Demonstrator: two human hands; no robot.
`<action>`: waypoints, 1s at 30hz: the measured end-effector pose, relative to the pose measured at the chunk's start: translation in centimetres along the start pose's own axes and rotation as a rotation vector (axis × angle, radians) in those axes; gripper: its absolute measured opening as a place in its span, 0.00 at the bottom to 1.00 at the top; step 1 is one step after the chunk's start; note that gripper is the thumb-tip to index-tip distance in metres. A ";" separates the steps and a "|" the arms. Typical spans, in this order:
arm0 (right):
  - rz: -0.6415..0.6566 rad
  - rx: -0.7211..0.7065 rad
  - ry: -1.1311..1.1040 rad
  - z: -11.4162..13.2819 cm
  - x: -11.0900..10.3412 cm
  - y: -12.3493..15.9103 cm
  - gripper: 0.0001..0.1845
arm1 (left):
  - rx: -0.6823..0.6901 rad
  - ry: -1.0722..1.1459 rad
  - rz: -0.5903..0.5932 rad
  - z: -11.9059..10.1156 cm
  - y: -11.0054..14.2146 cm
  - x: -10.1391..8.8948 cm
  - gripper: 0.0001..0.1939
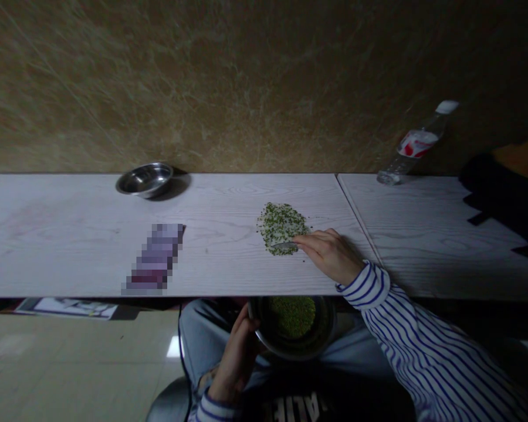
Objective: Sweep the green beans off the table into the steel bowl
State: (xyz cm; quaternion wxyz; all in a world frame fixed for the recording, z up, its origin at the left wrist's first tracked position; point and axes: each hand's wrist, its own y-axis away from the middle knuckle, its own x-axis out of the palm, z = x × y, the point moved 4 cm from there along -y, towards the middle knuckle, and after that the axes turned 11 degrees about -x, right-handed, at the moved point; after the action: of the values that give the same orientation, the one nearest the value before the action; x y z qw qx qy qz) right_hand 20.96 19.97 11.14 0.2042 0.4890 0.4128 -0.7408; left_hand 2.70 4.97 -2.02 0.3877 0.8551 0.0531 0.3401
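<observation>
Bowl, round, silver metal (323, 340): gripped at rim by left hand (239, 354), below white wood-grain table (222, 252). Thin grey tool (283, 244): pinched by right hand (333, 255), long axis leftward. Scattered green grains (282, 221): atop table, left of nearer right fingertips.

Bystanders to your left and right
On your left, close to the brown marbled wall (246, 76), you have a shallow metal bowl (145, 180). Nearer you lies a flat purplish item (156, 258), too pixelated to identify. Past the tabletop seam (359, 220) on your right, a clear bottle (416, 143) with a white cap and red-and-white label stands by the wall; farther right you see a dark heap (510, 193), partly orange-brown. Below the table edge, at left, a printed sheet (70, 307) shows above your pale tiled floor (92, 363).
</observation>
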 end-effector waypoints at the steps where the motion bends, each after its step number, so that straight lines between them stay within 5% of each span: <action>1: 0.002 -0.005 -0.001 0.2 -0.2 0.2 0.11 | 0.003 0.002 0.001 0.1 0.0 0.0 0.31; 30: -0.050 -0.040 -0.012 2.3 -1.1 2.8 0.11 | 0.030 -0.029 0.047 -0.2 1.4 1.5 0.25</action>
State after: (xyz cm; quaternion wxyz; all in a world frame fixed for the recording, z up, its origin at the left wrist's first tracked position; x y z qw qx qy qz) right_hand 22.16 16.39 11.37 0.1980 0.4698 0.4383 -0.7403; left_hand 3.45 4.65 -0.11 0.3674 0.8667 0.0327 0.3358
